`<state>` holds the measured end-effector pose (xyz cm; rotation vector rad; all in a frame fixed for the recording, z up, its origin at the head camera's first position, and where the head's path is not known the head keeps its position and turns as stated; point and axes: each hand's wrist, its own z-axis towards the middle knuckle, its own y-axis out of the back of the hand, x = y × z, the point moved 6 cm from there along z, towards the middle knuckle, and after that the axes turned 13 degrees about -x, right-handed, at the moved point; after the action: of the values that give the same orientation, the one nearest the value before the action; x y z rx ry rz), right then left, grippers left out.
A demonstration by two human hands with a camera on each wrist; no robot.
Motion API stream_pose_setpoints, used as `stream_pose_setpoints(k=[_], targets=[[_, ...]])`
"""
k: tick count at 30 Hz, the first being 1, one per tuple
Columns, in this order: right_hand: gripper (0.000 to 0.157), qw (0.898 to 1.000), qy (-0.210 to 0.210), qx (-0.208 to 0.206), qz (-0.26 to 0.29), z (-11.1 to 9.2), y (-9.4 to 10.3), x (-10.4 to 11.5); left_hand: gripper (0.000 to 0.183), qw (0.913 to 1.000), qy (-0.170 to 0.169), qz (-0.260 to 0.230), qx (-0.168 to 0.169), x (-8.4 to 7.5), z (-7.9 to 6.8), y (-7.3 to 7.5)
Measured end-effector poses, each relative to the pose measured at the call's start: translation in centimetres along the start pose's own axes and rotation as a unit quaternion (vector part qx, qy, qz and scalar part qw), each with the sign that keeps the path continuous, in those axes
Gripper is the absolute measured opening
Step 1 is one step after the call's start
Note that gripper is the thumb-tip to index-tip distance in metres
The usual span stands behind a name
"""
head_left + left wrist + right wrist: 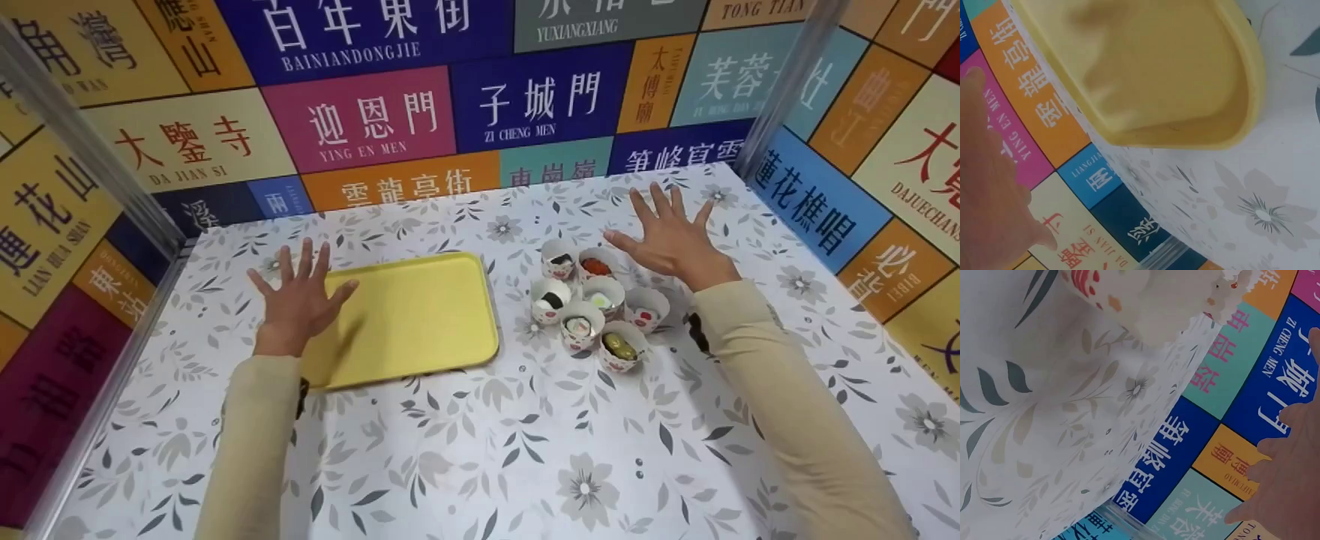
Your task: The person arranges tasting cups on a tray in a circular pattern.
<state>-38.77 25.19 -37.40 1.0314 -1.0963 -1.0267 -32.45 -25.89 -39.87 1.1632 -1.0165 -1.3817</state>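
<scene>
Floral tabletop (435, 427) below: left hand (295, 304) raised near yellow tray (420, 319), right hand (679, 241) near 7 cups (601, 301), each grip spread apart.

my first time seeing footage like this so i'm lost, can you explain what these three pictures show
No machine here: you see a person's left hand and right hand, both bare. The wide picture is taken from the head, looking forward and down; the other two from the left and right wrists. On the flower-patterned table lie a yellow tray and, to its right in the wide picture, seven small cups with colourful contents. Neither hand holds anything.
</scene>
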Motion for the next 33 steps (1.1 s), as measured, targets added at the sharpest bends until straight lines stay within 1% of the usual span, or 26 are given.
stream_pose_setpoints(k=[3,7,12,15,19,23,26,30,33], targets=[[0.102,1.0,0.002,-0.004,0.019,-0.3,0.2,0.1,0.086,1.0,0.001,-0.01,0.001,0.1,-0.2,-0.2],[0.101,0.998,-0.001,-0.008,0.06,-0.9,0.3,-0.1,0.088,0.9996,0.002,-0.029,0.004,0.9,-0.8,-0.3],[0.1,0.994,-0.006,-0.009,0.109,-1.7,0.4,-1.0,0.089,0.9991,-0.006,-0.043,0.003,2.2,-2.3,-0.2],[0.098,0.99,-0.012,-0.002,0.143,-2.3,0.2,-1.6,0.089,0.9989,-0.01,-0.046,0.01,3.0,-3.4,-0.3],[0.094,0.977,-0.035,0.009,0.21,-3.4,-0.2,-2.6,0.089,0.9983,-0.011,-0.055,0.017,3.9,-4.5,-0.4],[0.089,0.964,-0.059,0.01,0.259,-4.6,-0.9,-3.5,0.09,0.9971,-0.012,-0.071,0.027,4.4,-5.6,-0.6],[0.087,0.956,-0.058,0.01,0.288,-5.3,-1.6,-4.0,0.09,0.9963,-0.012,-0.076,0.039,4.9,-6.4,-0.9],[0.083,0.94,-0.047,0.01,0.338,-6.0,-2.5,-4.4,0.093,0.9947,-0.008,-0.085,0.057,5.7,-7.4,-1.4],[0.078,0.928,-0.046,0.014,0.371,-6.6,-3.1,-4.8,0.093,0.9907,-0.001,-0.115,0.074,6.2,-7.9,-1.7]])
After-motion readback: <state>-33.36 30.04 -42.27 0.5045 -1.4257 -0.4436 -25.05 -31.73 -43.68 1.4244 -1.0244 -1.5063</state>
